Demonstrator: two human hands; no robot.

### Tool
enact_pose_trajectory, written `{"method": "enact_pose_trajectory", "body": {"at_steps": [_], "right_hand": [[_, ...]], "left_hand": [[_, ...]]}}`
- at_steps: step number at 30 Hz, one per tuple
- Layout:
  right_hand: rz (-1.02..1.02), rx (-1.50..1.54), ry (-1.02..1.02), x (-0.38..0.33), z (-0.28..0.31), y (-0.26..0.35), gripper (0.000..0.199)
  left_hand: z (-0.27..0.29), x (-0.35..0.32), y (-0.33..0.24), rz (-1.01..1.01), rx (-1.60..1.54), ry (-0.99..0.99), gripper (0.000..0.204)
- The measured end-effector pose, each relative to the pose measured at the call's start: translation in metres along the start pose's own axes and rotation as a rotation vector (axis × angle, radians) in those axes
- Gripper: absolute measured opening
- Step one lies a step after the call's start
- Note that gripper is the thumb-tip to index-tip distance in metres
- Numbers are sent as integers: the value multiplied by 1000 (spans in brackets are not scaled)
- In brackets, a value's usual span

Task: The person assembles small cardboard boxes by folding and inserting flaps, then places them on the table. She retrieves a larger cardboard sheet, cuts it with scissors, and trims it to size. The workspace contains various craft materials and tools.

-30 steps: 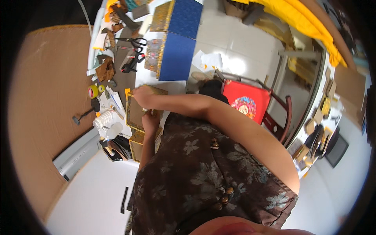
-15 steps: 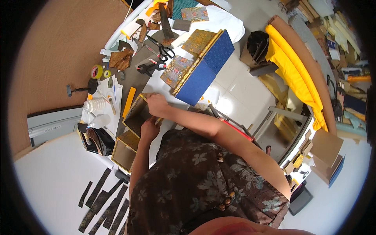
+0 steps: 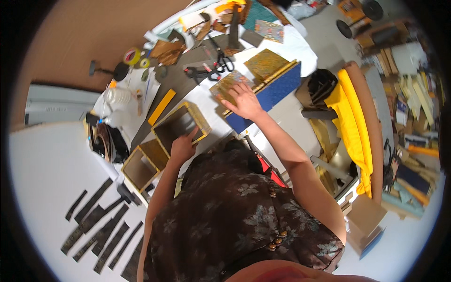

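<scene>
My left hand [image 3: 182, 147] grips the near edge of an open gold-patterned box [image 3: 181, 126] with a dark inside, which lies on the white table [image 3: 206, 105]. My right hand [image 3: 244, 101] rests with spread fingers on a gold patterned panel [image 3: 228, 84], at the edge of a blue box [image 3: 272, 89] with a gold lid [image 3: 267, 63]. A second open box [image 3: 141, 164] lies just left of my left hand.
Black scissors [image 3: 221, 58], red-handled scissors [image 3: 199, 73], tape rolls [image 3: 134, 56], a yellow strip [image 3: 162, 105] and paper scraps crowd the table's far side. Several dark strips [image 3: 101, 225] lie on a white surface at the lower left. Yellow cloth [image 3: 352, 122] hangs over a chair to the right.
The view has swung, so the table sits more central. My right hand has left the open box and reached right onto the gold panel by the blue box. My left hand stays on the open box.
</scene>
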State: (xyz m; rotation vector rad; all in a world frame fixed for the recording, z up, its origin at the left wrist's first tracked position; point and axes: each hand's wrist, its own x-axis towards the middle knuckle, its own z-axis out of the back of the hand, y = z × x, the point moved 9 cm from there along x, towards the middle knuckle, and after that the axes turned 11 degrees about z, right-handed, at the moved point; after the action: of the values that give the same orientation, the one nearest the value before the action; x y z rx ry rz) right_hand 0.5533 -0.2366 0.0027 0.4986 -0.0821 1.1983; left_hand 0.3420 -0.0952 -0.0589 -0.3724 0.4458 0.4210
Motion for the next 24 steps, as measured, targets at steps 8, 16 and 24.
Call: {"method": "enact_pose_trajectory", "body": {"at_steps": [8, 16, 24], "right_hand": [[-6, 11, 96, -9, -45, 2, 30], [-32, -42, 173, -12, -56, -4, 20], [16, 22, 72, 2, -25, -8, 29]], "left_hand": [[5, -5, -1, -23, -50, -14, 77], [9, -6, -4, -21, -75, 12, 78], [13, -7, -4, -25, -107, -12, 77]]}}
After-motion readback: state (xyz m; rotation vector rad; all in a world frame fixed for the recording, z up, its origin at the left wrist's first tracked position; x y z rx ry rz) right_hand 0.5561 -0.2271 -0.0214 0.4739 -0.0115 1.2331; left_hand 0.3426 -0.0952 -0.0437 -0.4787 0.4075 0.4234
